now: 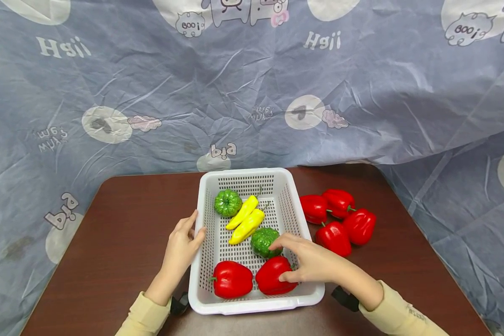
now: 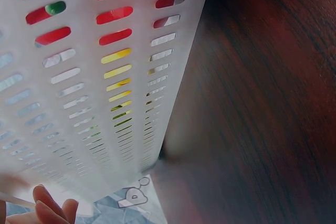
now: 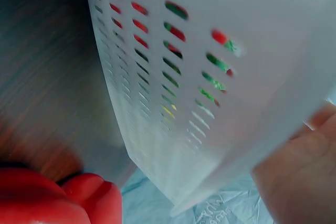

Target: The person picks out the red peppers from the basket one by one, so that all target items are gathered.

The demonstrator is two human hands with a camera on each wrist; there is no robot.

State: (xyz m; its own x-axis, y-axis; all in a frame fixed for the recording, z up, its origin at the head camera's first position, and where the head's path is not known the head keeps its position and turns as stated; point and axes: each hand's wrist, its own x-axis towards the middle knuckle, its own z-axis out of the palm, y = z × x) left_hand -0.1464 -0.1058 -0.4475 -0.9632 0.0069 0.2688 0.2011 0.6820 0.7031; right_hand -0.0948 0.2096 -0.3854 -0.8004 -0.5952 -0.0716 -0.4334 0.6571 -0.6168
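A white perforated plastic basket (image 1: 226, 305) sits on the table. My left hand (image 1: 180, 247) holds its left rim, thumb over the edge and fingers outside. Inside, my right hand (image 1: 311, 261) is spread above the near right corner. Its thumb overlaps a red bell pepper (image 1: 270, 277), while the other fingertips hang over a bumpy round green vegetable (image 1: 262, 241); contact is unclear. Another red bell pepper (image 1: 233, 280) lies at the near left. Farther back are two yellow peppers (image 1: 248, 226) and a ribbed round green vegetable (image 1: 228, 203).
Several red bell peppers (image 1: 333, 238) lie grouped on the brown table (image 1: 122, 242), just right of the basket. A grey-blue printed cloth (image 1: 235, 93) hangs behind the table and down its sides. Basket walls fill much of both wrist views.
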